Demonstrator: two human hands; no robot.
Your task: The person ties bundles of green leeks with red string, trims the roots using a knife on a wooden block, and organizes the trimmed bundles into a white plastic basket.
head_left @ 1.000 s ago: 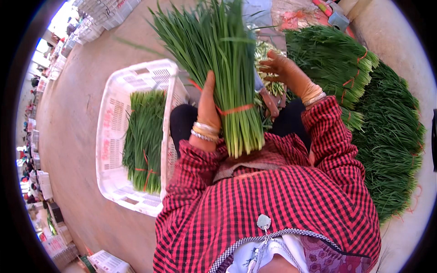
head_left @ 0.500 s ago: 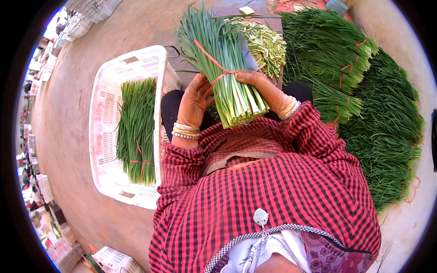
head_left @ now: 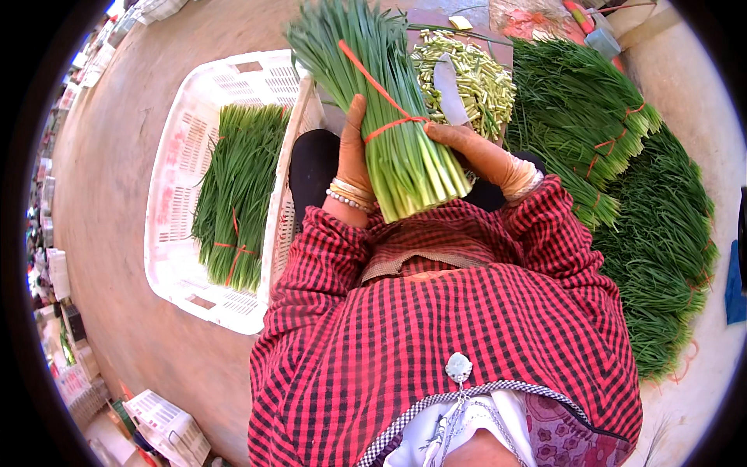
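A thick bundle of garlic chives (head_left: 397,148) is held up in front of my lap, leaves pointing away and pale cut ends toward me. A red tie circles it, with a long loose tail lying across the leaves. My left hand (head_left: 354,156) grips its left side, the thumb along the stems and the other fingers hidden beneath. My right hand (head_left: 476,152) clasps the right side, thumb by the tie. Just beyond, a broad knife blade (head_left: 448,87) lies among short trimmed chive ends (head_left: 490,86) on a board; its handle is hidden.
To the left stands a white plastic crate (head_left: 175,226) with tied chives (head_left: 241,194) inside. More tied bundles (head_left: 583,101) and a large chive heap (head_left: 661,249) lie at the right. Another white crate (head_left: 167,424) sits at the lower left.
My left hand has closed in against the bundle's side, its thumb now upright along the stems. The bundle stays in both hands while the whole view has shifted slightly.
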